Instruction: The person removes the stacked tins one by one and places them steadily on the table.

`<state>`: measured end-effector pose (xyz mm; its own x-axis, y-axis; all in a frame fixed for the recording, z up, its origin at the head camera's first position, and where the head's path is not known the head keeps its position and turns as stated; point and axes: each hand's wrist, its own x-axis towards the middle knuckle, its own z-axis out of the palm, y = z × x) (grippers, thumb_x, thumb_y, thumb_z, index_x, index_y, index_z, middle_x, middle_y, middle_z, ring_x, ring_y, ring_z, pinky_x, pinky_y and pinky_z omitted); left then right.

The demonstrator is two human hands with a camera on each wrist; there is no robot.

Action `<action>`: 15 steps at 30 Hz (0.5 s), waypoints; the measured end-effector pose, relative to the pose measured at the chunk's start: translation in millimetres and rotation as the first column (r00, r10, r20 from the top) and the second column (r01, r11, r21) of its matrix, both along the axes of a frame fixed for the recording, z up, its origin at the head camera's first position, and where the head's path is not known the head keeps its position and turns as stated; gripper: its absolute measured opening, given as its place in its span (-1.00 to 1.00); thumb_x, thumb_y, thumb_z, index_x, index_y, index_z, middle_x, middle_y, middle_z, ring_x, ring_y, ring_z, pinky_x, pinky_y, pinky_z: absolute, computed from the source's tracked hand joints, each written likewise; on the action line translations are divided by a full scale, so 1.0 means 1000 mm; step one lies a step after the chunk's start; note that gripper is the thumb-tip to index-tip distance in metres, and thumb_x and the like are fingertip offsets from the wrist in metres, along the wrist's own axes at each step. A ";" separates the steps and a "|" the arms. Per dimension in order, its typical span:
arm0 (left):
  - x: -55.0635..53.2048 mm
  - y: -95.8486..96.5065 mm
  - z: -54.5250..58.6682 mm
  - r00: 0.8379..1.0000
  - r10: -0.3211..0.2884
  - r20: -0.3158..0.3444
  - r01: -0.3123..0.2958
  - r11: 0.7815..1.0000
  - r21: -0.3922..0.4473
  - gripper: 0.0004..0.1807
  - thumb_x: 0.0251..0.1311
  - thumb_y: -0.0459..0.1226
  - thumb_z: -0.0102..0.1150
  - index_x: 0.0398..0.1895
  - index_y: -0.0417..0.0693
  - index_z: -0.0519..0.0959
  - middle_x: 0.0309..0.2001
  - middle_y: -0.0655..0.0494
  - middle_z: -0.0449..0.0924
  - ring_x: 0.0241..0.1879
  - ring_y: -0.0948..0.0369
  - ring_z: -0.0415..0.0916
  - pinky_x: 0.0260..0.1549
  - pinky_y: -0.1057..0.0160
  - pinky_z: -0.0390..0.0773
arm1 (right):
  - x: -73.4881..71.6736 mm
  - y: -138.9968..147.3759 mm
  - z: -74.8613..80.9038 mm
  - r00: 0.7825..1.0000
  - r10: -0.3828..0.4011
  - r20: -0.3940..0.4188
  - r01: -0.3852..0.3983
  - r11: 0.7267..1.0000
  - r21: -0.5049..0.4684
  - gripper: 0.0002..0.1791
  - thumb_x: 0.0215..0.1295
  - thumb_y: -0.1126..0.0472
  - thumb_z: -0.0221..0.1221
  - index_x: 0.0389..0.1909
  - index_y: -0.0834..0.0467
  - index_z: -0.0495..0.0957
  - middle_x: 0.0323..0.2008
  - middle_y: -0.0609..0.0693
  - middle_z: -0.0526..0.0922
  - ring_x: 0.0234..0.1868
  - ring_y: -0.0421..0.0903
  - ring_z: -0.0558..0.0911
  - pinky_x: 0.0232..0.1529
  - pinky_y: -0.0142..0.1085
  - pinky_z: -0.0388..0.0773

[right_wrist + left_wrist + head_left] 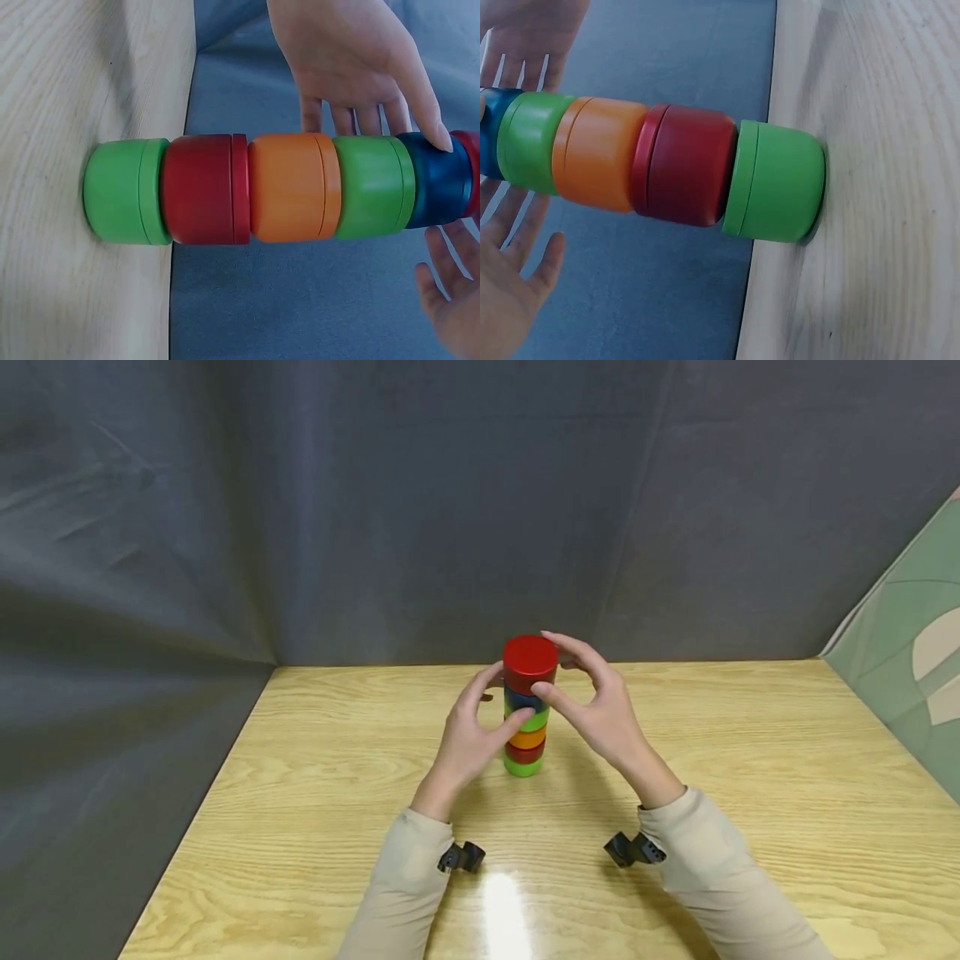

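Observation:
A tower of lidded round canisters stands upright before me. From the table up come a light green canister [124, 191], a dark red one [202, 189], an orange one [292, 187], another green one [369, 187], a blue one [435, 187] and a red one [530, 658] on top. My left hand [467, 739] holds the blue canister from the left, thumb in front and fingers partly hidden behind. Higher up, my right hand [606, 714] grips the top red canister, its thumb at the lower front and index finger by the far rim.
The tower rests on a light wooden table [337, 793] close to its back edge. Dark grey cloth [450, 510] hangs behind and along the left side. A green patterned cloth [900, 677] hangs at the right.

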<state>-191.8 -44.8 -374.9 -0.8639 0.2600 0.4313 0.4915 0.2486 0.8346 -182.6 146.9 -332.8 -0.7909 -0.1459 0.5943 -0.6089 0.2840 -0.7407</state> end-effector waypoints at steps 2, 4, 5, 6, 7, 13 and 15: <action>0.000 0.001 -0.001 1.000 -0.002 0.001 0.002 1.000 -0.005 -0.32 0.28 -0.04 0.29 0.43 0.10 0.32 0.25 0.20 0.44 0.20 0.18 0.35 0.16 0.04 0.36 | 0.001 0.000 0.001 1.000 0.000 -0.003 0.000 1.000 -0.011 -0.39 0.23 0.34 0.33 0.32 0.09 0.47 0.21 -0.01 0.56 0.01 -0.13 0.47 0.21 0.09 0.27; 0.001 0.002 -0.002 1.000 0.001 0.005 -0.001 1.000 -0.007 -0.32 0.29 0.00 0.27 0.43 0.10 0.31 0.27 0.18 0.42 0.20 0.17 0.34 0.16 0.04 0.37 | 0.002 0.000 0.002 1.000 0.002 -0.004 -0.002 1.000 -0.020 -0.39 0.23 0.34 0.33 0.32 0.09 0.47 0.20 -0.02 0.56 0.01 -0.13 0.47 0.22 0.09 0.26; 0.001 0.003 -0.002 1.000 0.002 0.005 -0.002 1.000 -0.004 -0.32 0.29 0.01 0.26 0.44 0.09 0.31 0.29 0.17 0.41 0.21 0.16 0.34 0.16 0.03 0.38 | 0.002 0.000 0.002 1.000 0.002 -0.005 -0.003 1.000 -0.025 -0.39 0.23 0.34 0.33 0.32 0.09 0.47 0.20 -0.02 0.55 0.01 -0.13 0.47 0.22 0.08 0.26; 0.002 0.003 -0.002 1.000 0.002 0.006 -0.002 1.000 0.000 -0.32 0.30 0.02 0.25 0.44 0.09 0.31 0.29 0.17 0.41 0.20 0.16 0.34 0.15 0.02 0.39 | 0.002 0.001 0.003 1.000 0.004 -0.006 -0.004 0.999 -0.032 -0.39 0.23 0.35 0.32 0.32 0.09 0.47 0.20 -0.02 0.55 0.01 -0.12 0.48 0.23 0.08 0.26; 0.002 0.003 -0.003 1.000 0.002 0.005 -0.002 1.000 0.003 -0.32 0.30 0.02 0.24 0.44 0.09 0.31 0.30 0.16 0.41 0.20 0.16 0.34 0.15 0.01 0.39 | 0.003 0.001 0.003 1.000 0.004 -0.003 -0.004 0.999 -0.037 -0.40 0.24 0.35 0.32 0.32 0.09 0.46 0.20 -0.03 0.55 0.01 -0.12 0.48 0.23 0.07 0.26; 0.002 0.006 -0.002 1.000 -0.001 -0.022 0.001 1.000 0.012 -0.33 0.31 0.00 0.23 0.44 0.10 0.30 0.30 0.12 0.41 0.19 0.13 0.34 0.13 -0.03 0.41 | 0.003 0.008 0.006 1.000 -0.018 -0.002 0.017 0.998 -0.063 -0.40 0.25 0.37 0.30 0.33 0.10 0.46 0.17 -0.07 0.55 0.00 -0.11 0.51 0.23 -0.04 0.29; 0.002 0.007 -0.002 1.000 -0.002 -0.027 0.002 1.000 0.008 -0.33 0.32 0.02 0.22 0.45 0.12 0.30 0.31 0.13 0.40 0.20 0.13 0.33 0.13 -0.01 0.41 | 0.003 0.010 0.007 0.999 -0.030 -0.013 0.029 0.997 -0.072 -0.39 0.24 0.42 0.29 0.33 0.12 0.45 0.14 -0.07 0.56 -0.01 -0.09 0.52 0.21 -0.12 0.32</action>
